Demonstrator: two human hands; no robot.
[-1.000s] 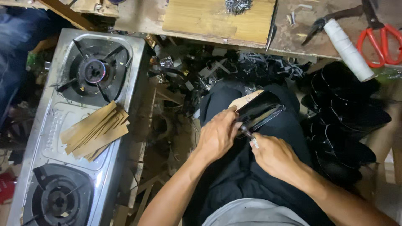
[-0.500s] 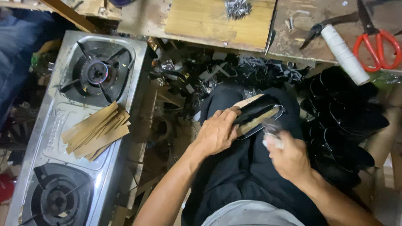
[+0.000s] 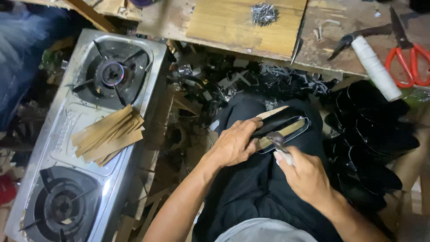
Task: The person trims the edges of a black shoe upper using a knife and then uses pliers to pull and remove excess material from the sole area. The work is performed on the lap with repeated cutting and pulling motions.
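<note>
A long, flat black piece with a tan strip and a shiny rim (image 3: 286, 127) rests on my knee, which is covered in black cloth. My left hand (image 3: 233, 143) presses down on its near end and holds it in place. My right hand (image 3: 304, 177) grips a small metal tool (image 3: 278, 142) whose tip touches the piece's lower edge.
A two-burner steel gas stove (image 3: 67, 148) stands at the left with a pile of tan strips (image 3: 107, 134) on it. A stack of black pieces (image 3: 371, 143) lies at the right. On the wooden bench (image 3: 242, 22) are nails (image 3: 263, 12), a white spool (image 3: 375, 67), red scissors (image 3: 410, 58) and pliers (image 3: 354, 38).
My right hand pulled away to the right of the piece, then came back in with the tool tip against it. My left hand stayed on the piece.
</note>
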